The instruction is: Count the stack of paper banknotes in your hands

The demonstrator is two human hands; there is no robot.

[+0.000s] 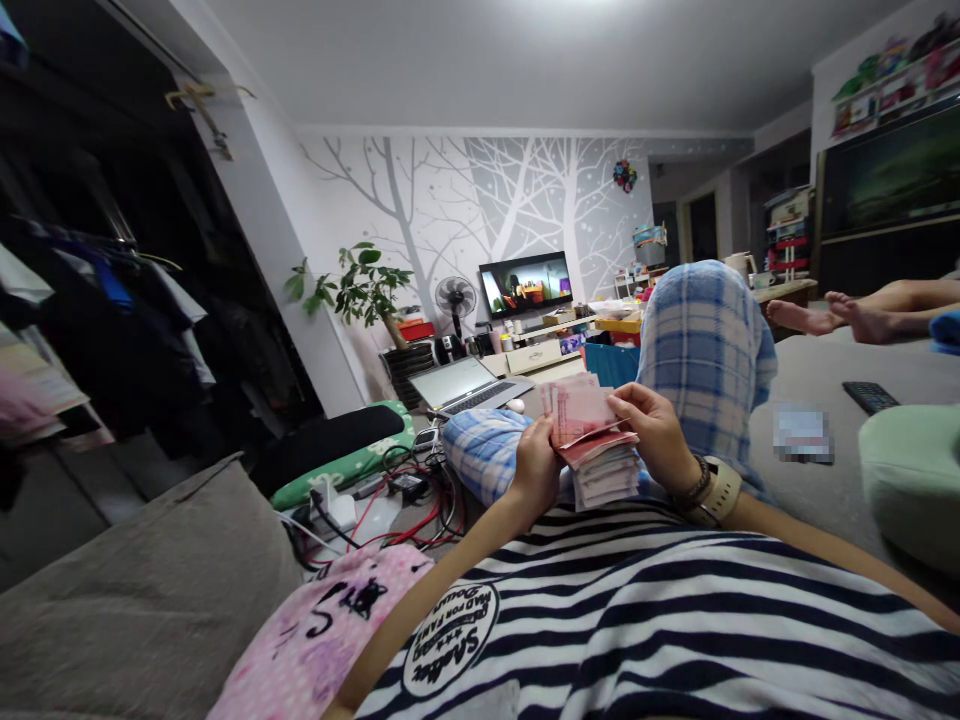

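A thick stack of reddish and pale banknotes (606, 470) is held in front of my striped shirt. My left hand (537, 462) is closed round its left side, the thumb on top. My right hand (654, 436) pinches the right edge of a pink banknote (583, 414) at the top of the stack. Several more notes fan out behind that one. On my right wrist are a dark bracelet and a pale watch (721, 490). My bent knee in blue plaid trousers (694, 350) rises just beyond the right hand.
An open laptop (469, 385) stands past my left leg. Tangled cables (420, 500) and a pink patterned cushion (337, 630) lie at left. A remote control (870, 397) and a blurred-out item (803, 433) rest on the sofa at right. Another person's bare feet (832, 315) extend from the right.
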